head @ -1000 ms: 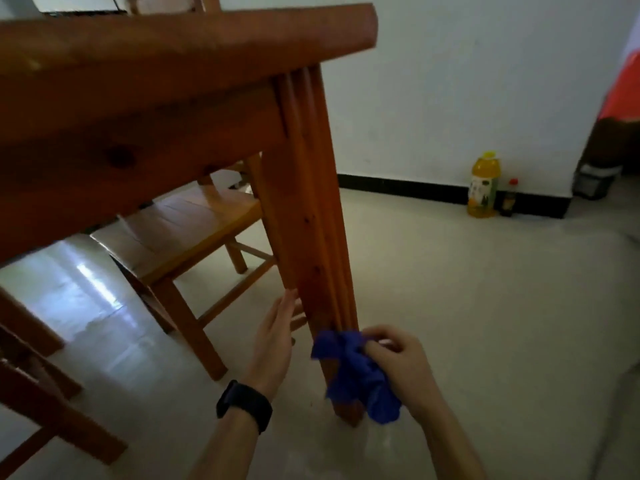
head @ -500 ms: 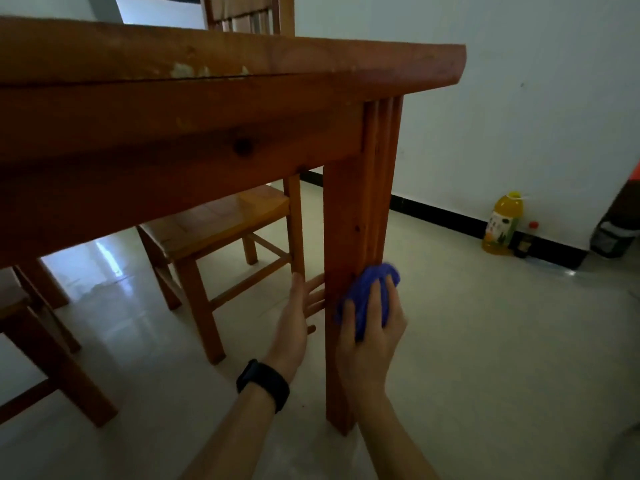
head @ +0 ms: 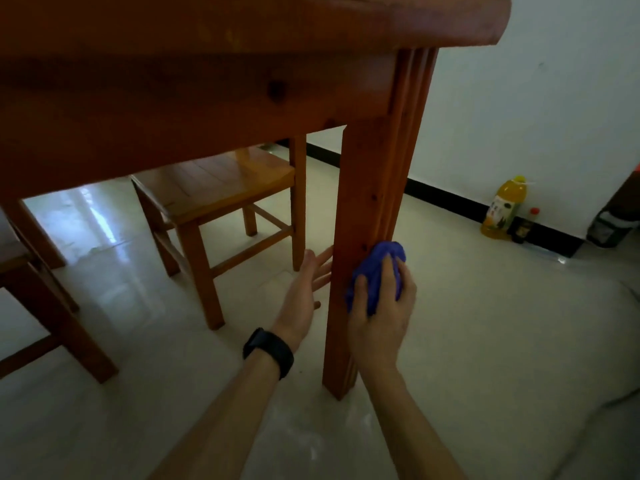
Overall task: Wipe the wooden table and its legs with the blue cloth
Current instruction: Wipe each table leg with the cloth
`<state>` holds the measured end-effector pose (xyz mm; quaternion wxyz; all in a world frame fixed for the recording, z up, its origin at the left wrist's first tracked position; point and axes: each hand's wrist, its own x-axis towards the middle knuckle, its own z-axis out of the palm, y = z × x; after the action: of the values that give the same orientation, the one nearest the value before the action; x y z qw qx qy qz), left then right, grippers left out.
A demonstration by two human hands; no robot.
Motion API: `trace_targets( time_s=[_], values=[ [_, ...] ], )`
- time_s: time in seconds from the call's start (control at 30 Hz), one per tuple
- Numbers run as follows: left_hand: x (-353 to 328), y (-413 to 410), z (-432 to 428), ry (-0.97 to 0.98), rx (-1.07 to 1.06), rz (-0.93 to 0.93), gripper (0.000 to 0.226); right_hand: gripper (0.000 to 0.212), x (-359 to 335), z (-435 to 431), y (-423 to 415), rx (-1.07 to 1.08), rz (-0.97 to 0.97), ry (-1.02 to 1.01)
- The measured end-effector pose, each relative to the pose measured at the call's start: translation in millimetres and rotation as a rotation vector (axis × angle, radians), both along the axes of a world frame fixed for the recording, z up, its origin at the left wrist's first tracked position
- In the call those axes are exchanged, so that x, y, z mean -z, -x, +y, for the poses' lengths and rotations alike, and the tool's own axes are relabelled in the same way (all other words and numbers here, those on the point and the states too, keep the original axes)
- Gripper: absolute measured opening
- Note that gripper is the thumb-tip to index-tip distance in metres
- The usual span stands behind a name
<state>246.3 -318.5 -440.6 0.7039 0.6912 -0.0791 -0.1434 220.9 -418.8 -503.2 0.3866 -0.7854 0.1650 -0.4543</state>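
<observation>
Head view: R hand has its grip wrapped over the bunched cloth, fingers curled across it. It presses the cloth to the front-right corner of the near leg, on the fluted edge, a bit below mid-height. L hand sits just left of the leg, grip wide w/ fingers straight & spread, holding nothing. Its fingertips reach the leg's left face, but can't tell if they touch. Black watch on that wrist. Change: 1 s ago the cloth was low on the leg, near the floor, wadded loosely in the R hand. Half a sec ago it had climbed to approx where it is now, w/ the hand laid over it. So an upward stroke ran along this leg, and since the height barely differs from the last pic, it looks paused or about to reverse. L hand kept its place beside the leg throughout. For the task, as I judge it: lower part of this corner is prob. done. The upper stretch to the apron, the other faces & the other legs aren't shown wiped. Surface shows edge-on only, so no telling if its top is done. Rest: chair behind, under the surface; yellow bottle & small bottle by the wall.
</observation>
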Motion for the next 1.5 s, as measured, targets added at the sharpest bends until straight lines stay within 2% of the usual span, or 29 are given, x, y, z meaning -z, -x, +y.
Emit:
trace_targets(
  time_s=[0.07, 0.13, 0.2, 0.3, 0.33, 0.4, 0.47, 0.5, 0.6, 0.7, 0.77, 0.83, 0.9, 1.0, 1.07, 1.13, 1.17, 1.23, 1.33, 1.4, 1.43, 1.5],
  values=[
    [7, 3, -2, -0.014, 0.012, -0.002, 0.036, 0.053, 34, 11, 3, -0.041, 0.1, -0.05],
    [22, 7, -4, -0.087, 0.035, 0.041, 0.035, 0.051, 77, 8, 17, -0.073, 0.347, -0.156],
    [44, 18, -4, -0.223, 0.095, 0.201, 0.048, 0.04, 108, 2, 34, -0.144, 0.558, -0.427],
    [93, 41, -5, -0.361, 0.204, 0.495, 0.061, 0.03, 119, 9, 54, -0.322, 0.5, -1.069],
    [109, 47, -6, -0.329, 0.182, 0.549, 0.066, 0.024, 115, 16, 57, -0.376, 0.49, -1.203],
    [131, 52, -6, -0.278, 0.089, 0.464, 0.053, 0.018, 105, 28, 63, -0.428, 0.522, -1.306],
    [140, 47, -4, -0.253, -0.038, 0.334, 0.026, 0.024, 90, 27, 64, -0.428, 0.529, -1.226],
    [135, 42, -2, -0.251, -0.071, 0.261, 0.02, 0.026, 80, 20, 61, -0.415, 0.498, -1.158],
    [83, 15, 2, -0.258, -0.178, -0.077, 0.03, 0.024, 40, -5, 42, -0.357, 0.32, -0.907],
    [-5, -3, -6, -0.066, -0.321, -0.473, 0.059, 0.033, -10, -20, 18, -0.389, 0.184, -0.68],
    [-53, -11, -23, 0.053, -0.375, -0.695, 0.059, 0.035, -44, -26, 5, -0.491, 0.138, -0.57],
    [-81, -12, -48, -0.018, -0.419, -0.847, 0.055, 0.032, -74, -30, -3, -0.562, 0.104, -0.502],
    [-80, -13, -69, -0.122, -0.484, -0.874, 0.058, 0.033, -91, -35, -7, -0.595, 0.09, -0.467],
    [-13, -7, -73, -0.212, -0.473, -0.834, 0.051, 0.032, -85, -43, -7, -0.618, 0.146, -0.472],
    [59, 4, -55, -0.413, -0.343, -0.654, 0.05, 0.034, -69, -47, -4, -0.611, 0.189, -0.515],
    [129, 18, -36, -0.617, -0.129, -0.359, 0.056, 0.038, -54, -47, 1, -0.606, 0.259, -0.55],
    [156, 25, -28, -0.657, -0.049, -0.241, 0.056, 0.04, -47, -47, 2, -0.605, 0.294, -0.551],
    [175, 32, -20, -0.647, -0.02, -0.139, 0.052, 0.044, -36, -46, 4, -0.603, 0.357, -0.539],
    [162, 30, -22, -0.504, -0.218, -0.181, 0.048, 0.042, -20, -44, 8, -0.588, 0.425, -0.58],
    [134, 15, -28, -0.398, -0.408, -0.324, 0.049, 0.036, -16, -44, 8, -0.583, 0.423, -0.589],
    [119, 8, -32, -0.376, -0.462, -0.408, 0.049, 0.035, -15, -45, 8, -0.587, 0.415, -0.592],
    [104, 2, -45, -0.451, -0.473, -0.544, 0.049, 0.035, -11, -46, 6, -0.595, 0.406, -0.584]
  ],
)
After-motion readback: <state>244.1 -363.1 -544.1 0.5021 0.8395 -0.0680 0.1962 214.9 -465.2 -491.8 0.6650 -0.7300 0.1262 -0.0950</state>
